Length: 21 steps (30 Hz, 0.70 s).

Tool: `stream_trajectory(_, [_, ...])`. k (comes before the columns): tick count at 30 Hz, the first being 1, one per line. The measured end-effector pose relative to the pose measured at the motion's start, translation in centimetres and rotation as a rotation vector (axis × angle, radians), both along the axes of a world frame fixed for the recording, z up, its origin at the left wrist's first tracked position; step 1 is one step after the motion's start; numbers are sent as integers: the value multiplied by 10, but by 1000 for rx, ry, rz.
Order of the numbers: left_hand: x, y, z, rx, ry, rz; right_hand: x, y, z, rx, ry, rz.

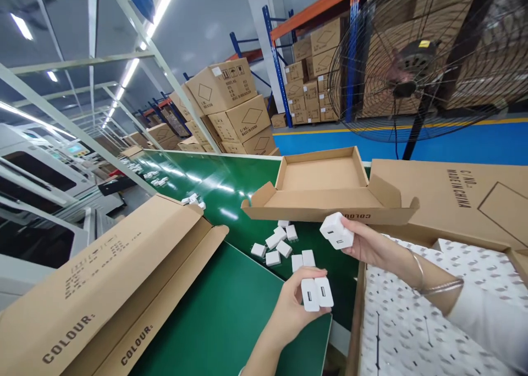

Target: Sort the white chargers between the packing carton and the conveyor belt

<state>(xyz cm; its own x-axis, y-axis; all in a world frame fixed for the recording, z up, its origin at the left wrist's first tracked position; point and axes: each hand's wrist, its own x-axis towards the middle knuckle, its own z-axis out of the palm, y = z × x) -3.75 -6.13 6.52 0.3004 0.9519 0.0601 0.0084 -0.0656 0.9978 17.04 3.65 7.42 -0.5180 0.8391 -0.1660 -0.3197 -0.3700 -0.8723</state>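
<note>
Two white USB charger plugs (317, 294) sit side by side in my left hand (291, 307), their port ends facing me. My right hand (365, 241) grips another pair of white USB charger plugs (337, 231), held up in front of the cardboard tray (322, 169). Several loose white chargers (284, 248) lie on the green conveyor belt (243, 200) beyond my left hand. Below my right forearm stands an open carton (359, 321) filled with white patterned boxes (408, 315).
A large carton (94, 266) with open flaps lies at the left on a green board (206, 315). More chargers (192, 200) rest farther up the belt. Stacked cartons (231, 109) and a big floor fan (412, 67) stand behind. A carton flap (454, 194) spreads at the right.
</note>
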Motion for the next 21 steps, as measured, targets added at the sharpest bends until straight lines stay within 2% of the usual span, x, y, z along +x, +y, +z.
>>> stream_trajectory(3, [2,7,4,-13,-1,2,7,-11,6,-199,187,13])
stream_trajectory(6, [8,17,7,-64,58,-45,11,-17,2,-266,293,31])
stream_trajectory(9, [21,31,3,-37,257,-127,15,-19,0,-258,322,2])
stream_trajectory(13, [41,47,4,72,478,-241,44,-22,16,-141,156,-96])
stream_trajectory(15, [54,53,13,120,499,-292,75,-24,25,-34,-9,-211])
stream_trajectory(17, [74,58,22,115,495,-332,115,-24,28,63,-220,-407])
stream_trajectory(19, [107,61,25,36,470,-398,157,-25,20,130,-474,-693])
stream_trajectory(21, [151,62,15,-89,403,-493,193,-28,4,176,-708,-918])
